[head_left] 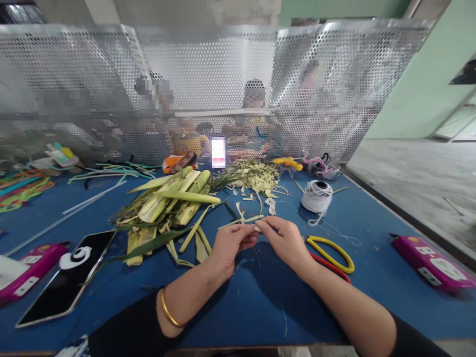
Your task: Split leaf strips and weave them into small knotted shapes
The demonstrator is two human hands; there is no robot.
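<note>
My left hand and my right hand meet above the middle of the table, fingertips almost touching. Both are closed in a pinch on a small piece of pale plant strip, whose crossed ends stick out beyond the fingers. Much of the strip is hidden by the fingers. Just right of my right hand lies a loop-handled tool, with one yellow handle and one red handle; its working end is hidden. A spool of white string stands further back, its loose thread trailing over the table.
Left of my hands is a heap of green-yellow stalks, with shredded plant strips behind. A dark phone and magenta power strips lie at the sides. A lit phone leans on the perforated metal screen; people sit beyond.
</note>
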